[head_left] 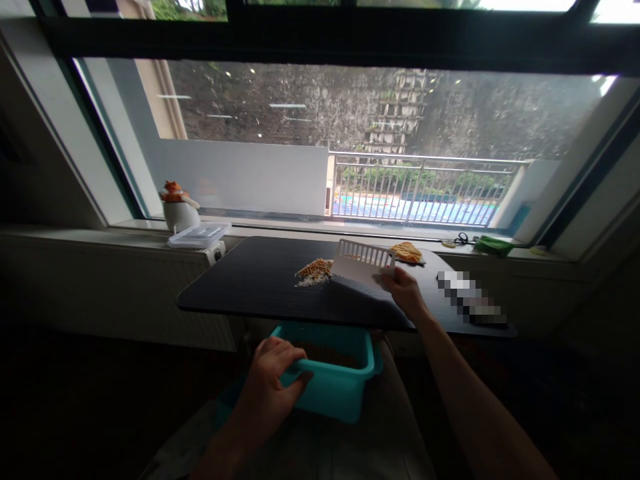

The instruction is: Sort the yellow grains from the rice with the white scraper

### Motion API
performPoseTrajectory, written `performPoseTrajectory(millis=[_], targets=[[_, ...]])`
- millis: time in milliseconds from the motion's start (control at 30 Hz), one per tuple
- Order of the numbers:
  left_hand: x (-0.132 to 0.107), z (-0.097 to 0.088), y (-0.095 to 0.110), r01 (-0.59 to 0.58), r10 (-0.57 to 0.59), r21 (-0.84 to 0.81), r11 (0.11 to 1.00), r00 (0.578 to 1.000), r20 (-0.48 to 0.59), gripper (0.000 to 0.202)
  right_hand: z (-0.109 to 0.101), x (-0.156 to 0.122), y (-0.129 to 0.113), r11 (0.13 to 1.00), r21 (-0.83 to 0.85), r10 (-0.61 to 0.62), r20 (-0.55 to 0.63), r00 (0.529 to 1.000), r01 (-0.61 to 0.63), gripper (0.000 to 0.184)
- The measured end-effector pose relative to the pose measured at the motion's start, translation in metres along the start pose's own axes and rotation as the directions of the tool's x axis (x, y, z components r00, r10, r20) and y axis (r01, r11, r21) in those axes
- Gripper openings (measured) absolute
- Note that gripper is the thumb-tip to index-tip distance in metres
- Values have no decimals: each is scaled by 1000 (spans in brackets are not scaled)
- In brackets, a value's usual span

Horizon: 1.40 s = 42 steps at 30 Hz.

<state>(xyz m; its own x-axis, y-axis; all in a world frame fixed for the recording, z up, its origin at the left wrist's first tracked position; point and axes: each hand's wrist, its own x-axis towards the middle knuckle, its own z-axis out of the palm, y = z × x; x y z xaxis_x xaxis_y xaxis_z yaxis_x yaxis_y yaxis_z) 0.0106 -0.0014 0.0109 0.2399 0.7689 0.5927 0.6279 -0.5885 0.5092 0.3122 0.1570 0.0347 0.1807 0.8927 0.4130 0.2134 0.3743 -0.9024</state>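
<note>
My right hand (406, 293) grips a white slotted scraper (363, 262) standing on edge on the dark tabletop (250, 280), just right of a small heap of mixed yellow and white grains (315, 272). My left hand (270, 383) is closed around the rim of a teal plastic bin (336, 380), held below the table's front edge over my lap. The bin has dark contents that I cannot make out.
An orange cloth (407, 252) lies behind the scraper. A clear lidded box (199, 235) and a white pot with an orange figure (177, 207) sit on the window ledge at left; scissors (463, 239) and a green item (494, 245) at right.
</note>
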Motion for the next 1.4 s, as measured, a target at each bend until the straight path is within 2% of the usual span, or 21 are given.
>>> performPoseTrajectory(millis=[167,333,667,900,1133,1400], targets=[[0,0,0,3,-3,1,1000,1000,-2,11,-3,1,4,1000,-2,13,11,1000,-13,43],[1,-1,1,3,-3,-6,1000,1000,7,10,-4,1,7,999,26,23,9,1000,-24,49],[2,0,1,2,-2,-3,1000,1000,3,9,13,11,10,999,43,9,65,998,-12,39],[2,0,1,11,-11,-1,1000,1000,8,8,4,7,8,998,50,25,86,996,-29,45],[3,0,-1,-2,2,-5,1000,1000,14,11,5,10,14,999,31,32,69,997,-34,39],[0,0,-1,5,-5,-7,1000,1000,3,11,10,5,2,994,83,58,80,995,-65,40]])
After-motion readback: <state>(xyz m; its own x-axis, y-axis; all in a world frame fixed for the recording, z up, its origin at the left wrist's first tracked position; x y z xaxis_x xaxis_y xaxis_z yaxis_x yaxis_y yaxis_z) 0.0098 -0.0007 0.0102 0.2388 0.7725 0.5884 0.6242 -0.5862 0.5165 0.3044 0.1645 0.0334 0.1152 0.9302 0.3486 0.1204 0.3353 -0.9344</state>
